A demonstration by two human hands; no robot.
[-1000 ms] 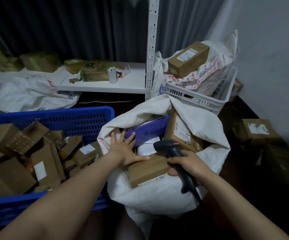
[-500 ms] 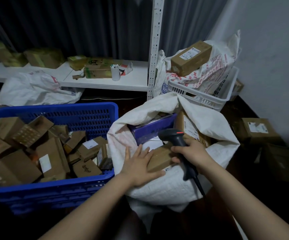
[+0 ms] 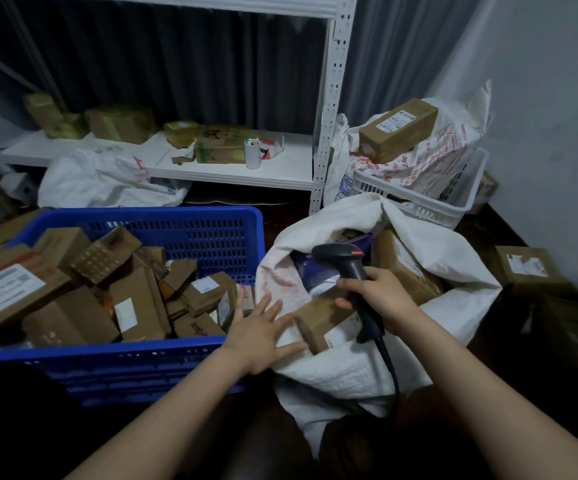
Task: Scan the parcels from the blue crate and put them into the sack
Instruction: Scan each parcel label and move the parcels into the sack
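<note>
Forearms enter from the bottom edge of the frame and meet at its centre. The left hand (image 3: 259,336) is open, with fingers straight and spread, and lies over the near rim of the white sack (image 3: 349,372), just beside the corner of the blue crate (image 3: 107,355). Whether it presses on the cloth cannot be told. Its thumb points toward a brown parcel (image 3: 318,320) that lies in the sack's mouth. The right hand (image 3: 382,296) is curled round the handle of a black scanner (image 3: 346,259), holding it above that parcel, and the cable hangs down across the sack. Deeper in the sack sit a purple box (image 3: 306,270) and a larger labelled carton (image 3: 405,268). At left centre the crate is heaped with cardboard parcels (image 3: 73,289), several showing white labels. At the right edge a lone box (image 3: 526,268) rests on the dark floor. Beyond the sack, in the upper right, a white basket (image 3: 419,209) holds a printed bag with a long carton (image 3: 398,129) on top. In the upper left, a white shelf (image 3: 232,171) carries more boxes and a white cup (image 3: 253,154), with a crumpled white bag (image 3: 104,181) lying in front of it.
</note>
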